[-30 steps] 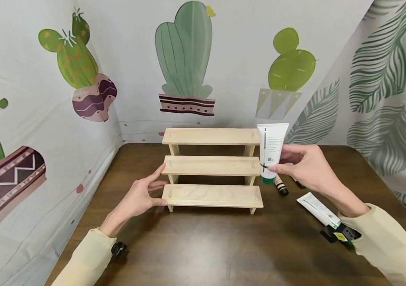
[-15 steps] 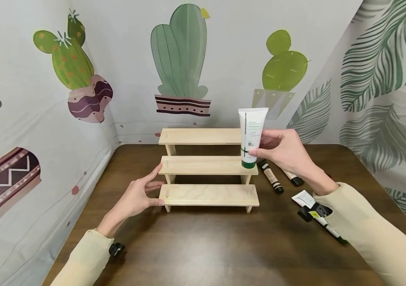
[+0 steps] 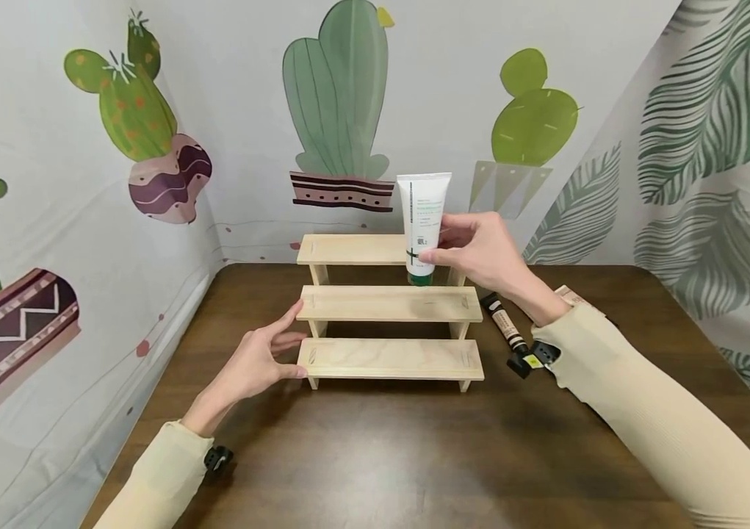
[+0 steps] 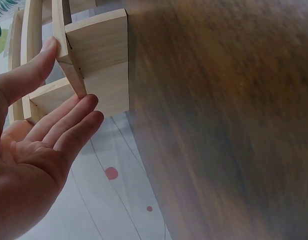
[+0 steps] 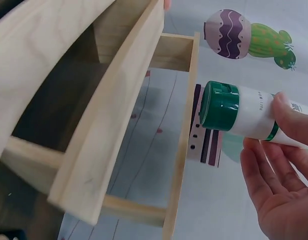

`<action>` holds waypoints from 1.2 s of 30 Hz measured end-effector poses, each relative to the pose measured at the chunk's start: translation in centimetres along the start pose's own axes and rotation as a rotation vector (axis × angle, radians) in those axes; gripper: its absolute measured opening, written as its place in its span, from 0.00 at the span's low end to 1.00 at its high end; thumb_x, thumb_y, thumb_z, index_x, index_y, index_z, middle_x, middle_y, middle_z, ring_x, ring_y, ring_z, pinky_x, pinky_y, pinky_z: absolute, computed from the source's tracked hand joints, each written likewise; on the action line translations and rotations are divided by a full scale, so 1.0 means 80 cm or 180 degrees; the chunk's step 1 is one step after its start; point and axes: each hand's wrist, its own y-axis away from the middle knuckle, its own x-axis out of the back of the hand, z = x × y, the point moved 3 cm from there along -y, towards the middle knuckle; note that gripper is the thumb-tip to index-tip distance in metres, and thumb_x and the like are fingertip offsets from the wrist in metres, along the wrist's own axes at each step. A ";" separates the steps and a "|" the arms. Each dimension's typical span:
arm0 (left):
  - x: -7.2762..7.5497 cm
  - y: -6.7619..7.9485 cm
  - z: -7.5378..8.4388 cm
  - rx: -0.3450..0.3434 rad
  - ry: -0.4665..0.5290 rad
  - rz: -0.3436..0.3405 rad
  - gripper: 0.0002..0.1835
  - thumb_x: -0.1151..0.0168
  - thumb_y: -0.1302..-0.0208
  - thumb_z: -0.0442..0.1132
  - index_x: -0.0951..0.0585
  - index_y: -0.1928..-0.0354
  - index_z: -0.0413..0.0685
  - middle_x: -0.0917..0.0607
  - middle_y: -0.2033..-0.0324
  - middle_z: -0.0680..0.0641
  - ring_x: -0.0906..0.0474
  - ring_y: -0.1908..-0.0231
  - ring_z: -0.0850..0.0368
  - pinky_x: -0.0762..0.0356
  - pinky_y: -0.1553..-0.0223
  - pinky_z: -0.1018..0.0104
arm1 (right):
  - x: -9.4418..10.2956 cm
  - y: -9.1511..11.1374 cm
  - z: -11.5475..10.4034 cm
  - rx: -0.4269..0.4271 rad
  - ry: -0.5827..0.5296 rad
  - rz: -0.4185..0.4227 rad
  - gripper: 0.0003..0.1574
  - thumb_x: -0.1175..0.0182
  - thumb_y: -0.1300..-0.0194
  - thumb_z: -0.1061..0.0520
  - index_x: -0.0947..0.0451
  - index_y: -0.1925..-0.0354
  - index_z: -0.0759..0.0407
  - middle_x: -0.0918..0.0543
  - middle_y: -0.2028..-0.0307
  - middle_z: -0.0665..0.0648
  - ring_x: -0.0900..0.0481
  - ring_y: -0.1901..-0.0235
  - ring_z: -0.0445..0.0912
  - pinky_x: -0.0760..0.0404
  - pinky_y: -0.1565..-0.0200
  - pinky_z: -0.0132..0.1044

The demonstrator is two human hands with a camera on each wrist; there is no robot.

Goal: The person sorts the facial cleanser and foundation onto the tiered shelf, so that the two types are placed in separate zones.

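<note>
A three-step wooden display shelf [image 3: 388, 303] stands on the brown table. My left hand [image 3: 252, 371] is at its left end, the thumb at the bottom step's front corner and the fingers farther back. In the left wrist view, thumb and fingertips bracket the end of one board [image 4: 64, 55]. Thumb and fingers of my right hand [image 3: 487, 250] hold a white squeeze tube [image 3: 424, 209] upright, cap down. Its green cap [image 5: 221, 106] overlaps the gap between the top and middle steps in the head view. The right wrist view shows it close beside a board's edge [image 5: 181, 145].
Right of the shelf lies a beige tube with black ends [image 3: 507, 323]. Another pale tube [image 3: 573, 297] is partly covered by the right sleeve [image 3: 652, 411]. Behind the table [image 3: 361, 455] hangs a cloth printed with cacti [image 3: 242, 88].
My right hand has carried the white tube leftward and upward, from beside the shelf's right end to over its upper steps. The left hand has stayed at the left end.
</note>
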 end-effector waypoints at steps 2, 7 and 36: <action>0.000 -0.001 0.001 0.0010 0.0021 -0.0001 0.65 0.16 0.52 0.24 0.43 0.15 0.61 0.14 0.43 0.35 0.17 0.41 0.40 0.22 0.40 0.42 | -0.008 -0.010 -0.004 0.0010 -0.0027 0.0002 0.30 0.20 0.43 0.65 0.13 0.42 0.64 0.09 0.57 0.62 0.10 0.59 0.50 0.14 0.55 0.35; 0.002 0.000 0.001 0.0051 0.0038 -0.0004 0.65 0.16 0.51 0.25 0.44 0.15 0.63 0.14 0.43 0.36 0.17 0.41 0.41 0.23 0.40 0.42 | -0.029 -0.036 -0.010 0.0065 -0.0171 -0.0079 0.32 0.19 0.43 0.65 0.15 0.39 0.63 0.09 0.57 0.61 0.10 0.59 0.52 0.14 0.53 0.38; 0.004 0.000 0.001 0.0103 0.0010 0.0004 0.65 0.16 0.51 0.25 0.44 0.15 0.64 0.14 0.43 0.37 0.17 0.41 0.43 0.22 0.40 0.44 | -0.113 -0.122 0.002 0.0054 -0.0498 -0.0192 0.31 0.20 0.42 0.65 0.14 0.39 0.62 0.09 0.57 0.60 0.13 0.59 0.50 0.17 0.51 0.40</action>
